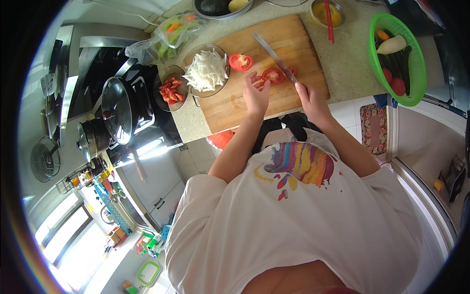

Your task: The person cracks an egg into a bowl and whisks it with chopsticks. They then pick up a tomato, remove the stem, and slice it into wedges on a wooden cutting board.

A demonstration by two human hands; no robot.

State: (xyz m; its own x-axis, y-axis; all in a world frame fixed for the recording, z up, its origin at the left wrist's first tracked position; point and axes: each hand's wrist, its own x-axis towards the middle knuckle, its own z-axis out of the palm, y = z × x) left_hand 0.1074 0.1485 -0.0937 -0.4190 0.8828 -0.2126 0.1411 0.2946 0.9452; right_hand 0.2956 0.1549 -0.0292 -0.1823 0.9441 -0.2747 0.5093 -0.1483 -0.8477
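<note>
My right hand (312, 101) grips a kitchen knife (270, 49), its blade angled up and left over a wooden cutting board (235, 106). Under the blade lies a tomato half (272, 76), cut face up, and some red tomato (293, 70) shows just right of the knife. My left hand (257, 93) is at the left edge of that half with fingers apart; whether the fingertips touch it is hard to tell. Another tomato half (241, 62) rests farther left, cut face up. Beside it, a glass dish holds white vegetable shreds (206, 70), overlapping the board's left side.
Left of the board stands a bowl of cut tomato pieces (171, 90), near a lidded pan (119, 110) on the stove. A plastic bag of vegetables (169, 38) lies behind. At right are a metal bowl (341, 20) with red chopsticks (329, 22) and a green basket (422, 70) of vegetables.
</note>
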